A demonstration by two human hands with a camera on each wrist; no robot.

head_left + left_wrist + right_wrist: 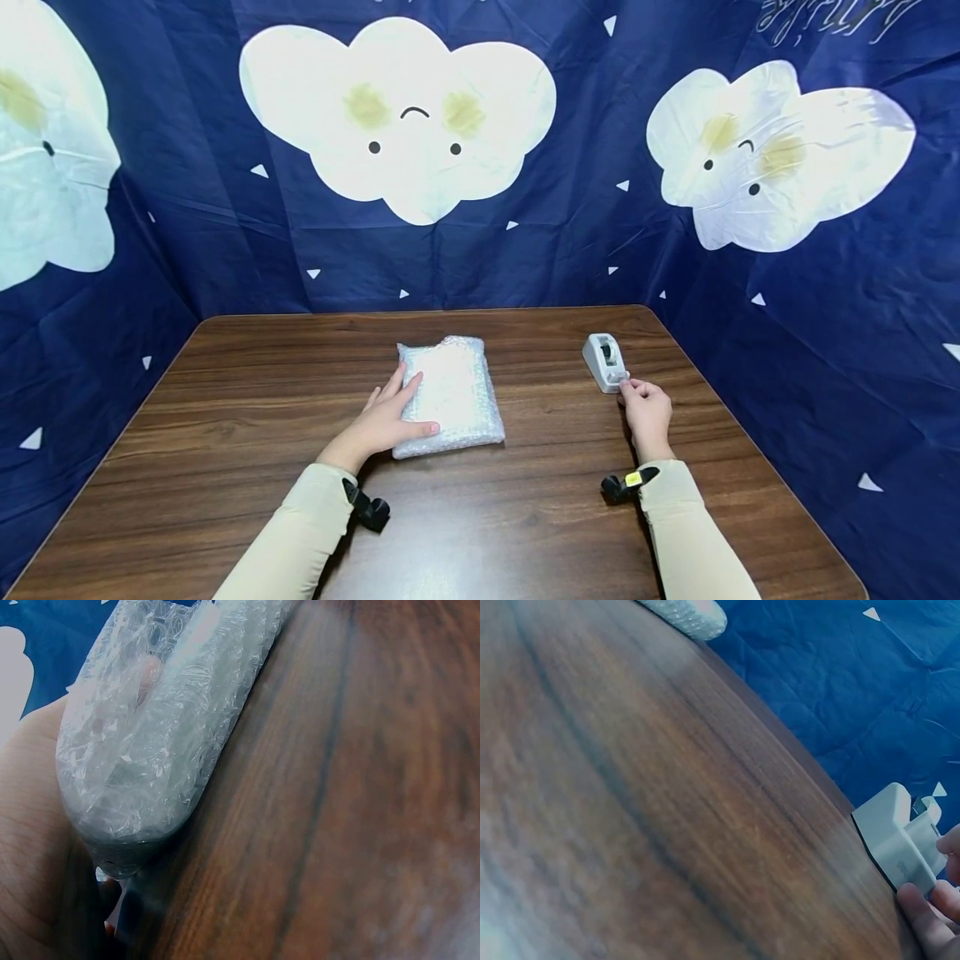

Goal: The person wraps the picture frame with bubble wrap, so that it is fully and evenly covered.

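Note:
A flat package in bubble wrap (453, 387) lies on the wooden table, its clear plastic creased in the left wrist view. My left hand (382, 421) rests on its left side, fingers spread and thumb stretched over the near part. To the right stands a white tape dispenser (602, 360) with a roll of tape (608, 353) inside. At its near end my right hand (648, 414) pinches the tape's end with thumb and fingertips. In the right wrist view the fingers (951, 841) show right at the front of the dispenser (889, 832).
The brown wooden table (225, 400) has its far edge against a dark blue curtain (592, 250) with white cloud prints. Blue curtain also hangs along the left and right sides. Bare tabletop lies between the package and the dispenser. Each wrist wears a small black camera.

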